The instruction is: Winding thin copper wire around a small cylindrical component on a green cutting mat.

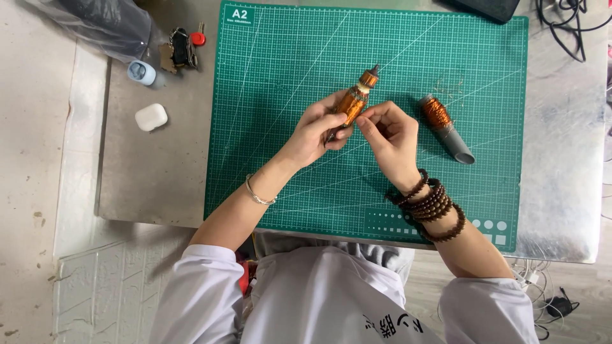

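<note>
My left hand [317,129] grips a small spindle wound with copper wire [354,102], held tilted over the green cutting mat [274,95], its dark tip pointing up and right. My right hand [387,132] is beside it, fingertips pinched at the lower end of the copper winding, apparently on a fine wire too thin to see. A second copper-wound coil on a grey cone-shaped spool [445,127] lies on the mat just right of my right hand. A thin bangle is on my left wrist, and dark bead bracelets are on my right.
A white earbud case [151,117], a pale blue small case [141,72], a bunch of keys [182,50] and a plastic bag [105,22] lie at the metal table's left. Black cables [570,28] trail at the top right. The table's front edge runs below the mat.
</note>
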